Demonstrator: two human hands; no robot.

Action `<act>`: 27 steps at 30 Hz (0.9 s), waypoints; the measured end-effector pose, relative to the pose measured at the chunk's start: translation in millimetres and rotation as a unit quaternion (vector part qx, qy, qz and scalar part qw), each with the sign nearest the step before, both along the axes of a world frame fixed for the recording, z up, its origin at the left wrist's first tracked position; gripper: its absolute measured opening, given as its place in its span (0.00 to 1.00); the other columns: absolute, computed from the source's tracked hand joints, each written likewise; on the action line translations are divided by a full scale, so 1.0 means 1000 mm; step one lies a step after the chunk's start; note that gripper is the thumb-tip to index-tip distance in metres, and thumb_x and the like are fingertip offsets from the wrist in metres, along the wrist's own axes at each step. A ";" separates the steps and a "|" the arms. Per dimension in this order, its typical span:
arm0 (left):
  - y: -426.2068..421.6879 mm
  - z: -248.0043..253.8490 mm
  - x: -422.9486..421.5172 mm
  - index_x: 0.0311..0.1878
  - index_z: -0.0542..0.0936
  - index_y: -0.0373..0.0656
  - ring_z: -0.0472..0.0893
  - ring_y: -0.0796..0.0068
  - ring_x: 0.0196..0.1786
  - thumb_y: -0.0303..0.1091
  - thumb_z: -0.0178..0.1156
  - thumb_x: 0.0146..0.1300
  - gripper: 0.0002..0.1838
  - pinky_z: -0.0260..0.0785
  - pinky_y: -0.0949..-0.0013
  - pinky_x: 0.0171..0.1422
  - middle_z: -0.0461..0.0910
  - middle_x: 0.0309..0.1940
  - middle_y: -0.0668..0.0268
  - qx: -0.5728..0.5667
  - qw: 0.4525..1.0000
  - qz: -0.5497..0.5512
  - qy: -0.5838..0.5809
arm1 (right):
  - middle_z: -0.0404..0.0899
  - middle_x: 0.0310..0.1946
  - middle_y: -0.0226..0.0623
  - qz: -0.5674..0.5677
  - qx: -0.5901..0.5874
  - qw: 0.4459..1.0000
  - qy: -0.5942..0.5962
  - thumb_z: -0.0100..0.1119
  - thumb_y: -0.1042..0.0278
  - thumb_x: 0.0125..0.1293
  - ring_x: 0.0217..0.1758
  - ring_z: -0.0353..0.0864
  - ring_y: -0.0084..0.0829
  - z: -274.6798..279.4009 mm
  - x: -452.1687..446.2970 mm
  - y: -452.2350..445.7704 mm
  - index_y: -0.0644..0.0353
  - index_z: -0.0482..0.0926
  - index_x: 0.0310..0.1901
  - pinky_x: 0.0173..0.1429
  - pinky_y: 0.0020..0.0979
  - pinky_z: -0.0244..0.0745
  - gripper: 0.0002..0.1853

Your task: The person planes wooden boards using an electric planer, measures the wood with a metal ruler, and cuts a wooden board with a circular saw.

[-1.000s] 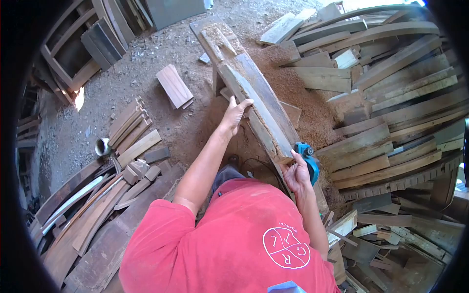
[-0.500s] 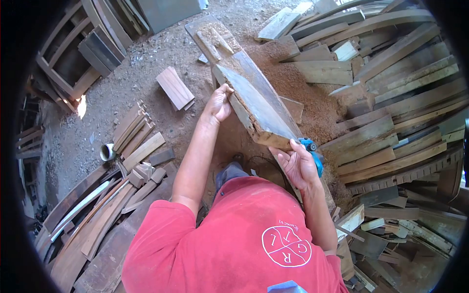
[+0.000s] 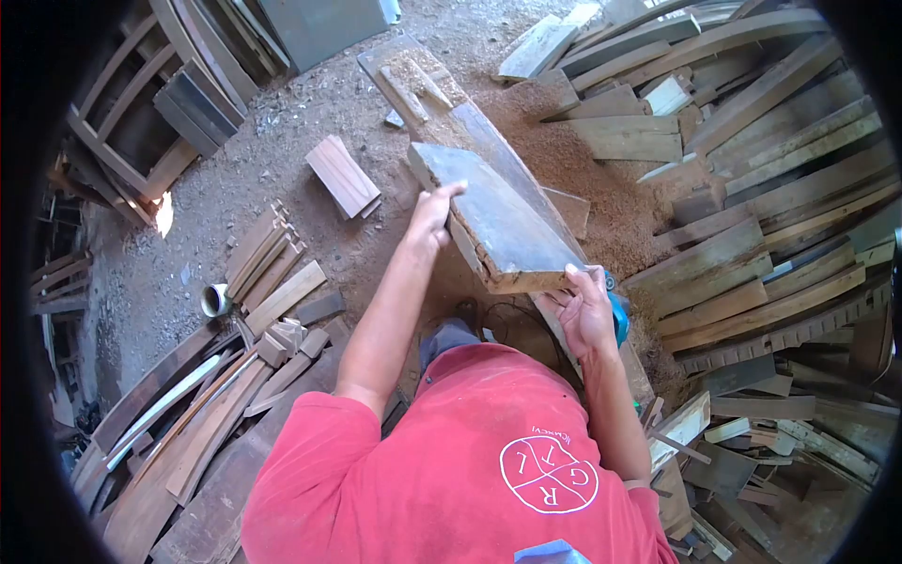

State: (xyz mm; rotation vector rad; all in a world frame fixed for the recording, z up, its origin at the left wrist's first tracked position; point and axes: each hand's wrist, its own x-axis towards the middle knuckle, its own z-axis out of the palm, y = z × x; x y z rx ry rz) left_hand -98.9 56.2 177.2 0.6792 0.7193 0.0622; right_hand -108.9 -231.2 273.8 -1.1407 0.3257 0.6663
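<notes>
A thick, weathered wooden board (image 3: 503, 216) with rough, broken edges is held up in both hands above a narrow plank bench (image 3: 503, 141). My left hand (image 3: 436, 214) is closed on its left long edge, thumb on the upper face and fingers hidden beneath. At the near right corner, my right hand (image 3: 584, 308) pinches the board with the thumb on top. Just beyond that hand, a teal power tool (image 3: 619, 318) shows in part on the bench; the rest of it is hidden.
Reddish sawdust (image 3: 611, 207) is heaped right of the bench. Stacked curved and straight timber (image 3: 752, 216) fills the right side. Two short planks (image 3: 344, 177) lie on the ground at left, with cut sticks (image 3: 268, 258) and a white pipe piece (image 3: 215, 300) nearer. A cable (image 3: 517, 315) loops near my feet.
The board has tilted, so its broad upper face shows more and its left edge less. Both hands have kept their grip and turned with it.
</notes>
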 end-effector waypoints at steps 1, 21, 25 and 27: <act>-0.003 -0.012 -0.004 0.70 0.73 0.31 0.86 0.52 0.58 0.45 0.64 0.71 0.32 0.79 0.47 0.70 0.83 0.59 0.49 0.065 0.997 -0.012 0.030 | 0.80 0.57 0.46 -0.001 0.004 1.000 -0.004 0.61 0.65 0.77 0.50 0.89 0.39 0.000 0.000 0.002 0.54 0.67 0.54 0.52 0.40 0.88 0.13; 0.023 -0.162 -0.054 0.86 0.62 0.47 0.62 0.56 0.85 0.55 0.60 0.78 0.40 0.65 0.43 0.78 0.62 0.85 0.59 0.215 0.962 -0.096 0.140 | 0.88 0.49 0.56 0.225 -0.532 0.663 -0.476 0.78 0.62 0.58 0.51 0.88 0.59 -0.106 0.017 -0.040 0.62 0.82 0.60 0.56 0.52 0.83 0.29; 0.039 -0.194 -0.168 0.80 0.72 0.45 0.71 0.57 0.80 0.53 0.63 0.77 0.35 0.68 0.49 0.76 0.73 0.78 0.56 0.204 0.944 -0.042 0.258 | 0.89 0.46 0.55 0.251 -0.580 0.647 -0.427 0.79 0.58 0.59 0.48 0.90 0.56 -0.096 0.022 -0.028 0.62 0.85 0.55 0.54 0.51 0.84 0.26; 0.052 -0.283 -0.244 0.74 0.79 0.43 0.78 0.59 0.73 0.52 0.64 0.76 0.31 0.72 0.57 0.74 0.81 0.70 0.55 0.290 0.902 -0.061 0.314 | 0.90 0.43 0.54 0.247 -0.588 0.629 -0.443 0.79 0.57 0.59 0.46 0.91 0.55 -0.101 0.023 -0.018 0.61 0.85 0.55 0.53 0.50 0.84 0.26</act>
